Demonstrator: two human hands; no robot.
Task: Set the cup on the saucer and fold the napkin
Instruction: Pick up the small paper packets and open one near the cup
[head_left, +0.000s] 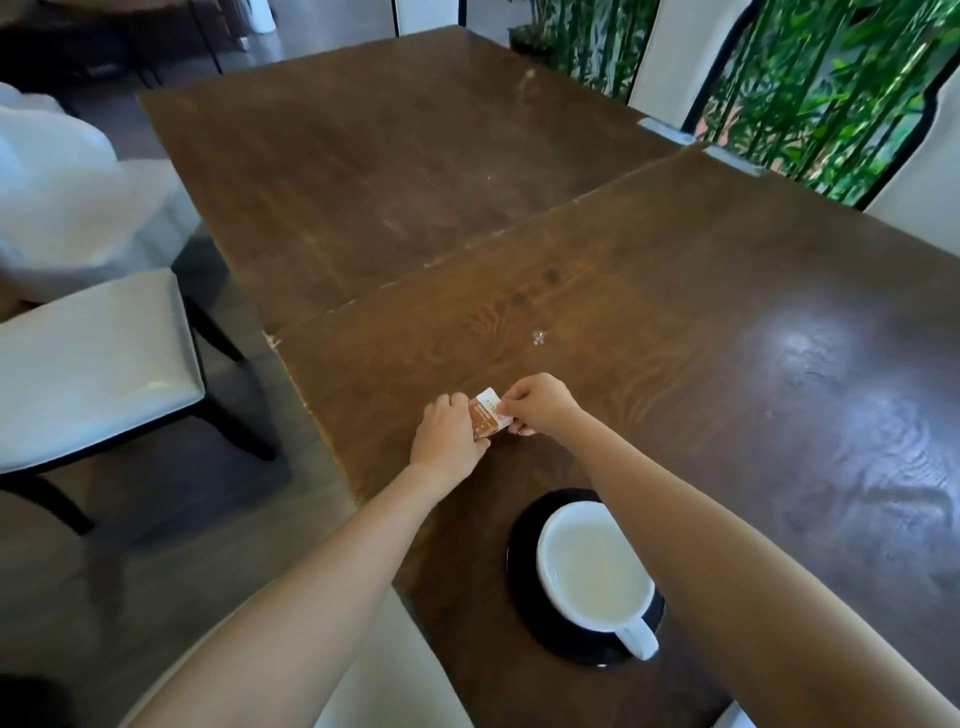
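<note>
Two bare forearms reach fwd from the bottom edge, over the near part of a dark wood table (727, 364). Nearest item: a white cup (592, 566) standing upright on a black saucer (524, 566), both close to the near-left edge of the table. Cup handle points toward the camera & a bit right. Inside of the cup looks pale cream; can't tell if that's liquid or just the glaze. The right forearm passes over the saucer's right side, hiding part of it.

Further out, both hands meet over the tabletop. Left hand (447, 441) w/ fingers curled, pinching the lower-left end of a small packet (488, 418), brown w/ a white strip at its top. Right hand (540, 402) pinches the white upper-right end btwn thumb & fingertips, other fingers tucked under. Packet is held tilted, just above the wood; whether it touches the surface is unclear. No napkin can be made out among these things.

Beyond the hands: a small pale speck (538, 338) on the wood, then a seam (519, 228) running diagonally across the table. Left of the table, a chair (93, 364) w/ a white cushion & dark legs. Far right, green plants (810, 83) behind white arched frames.
</note>
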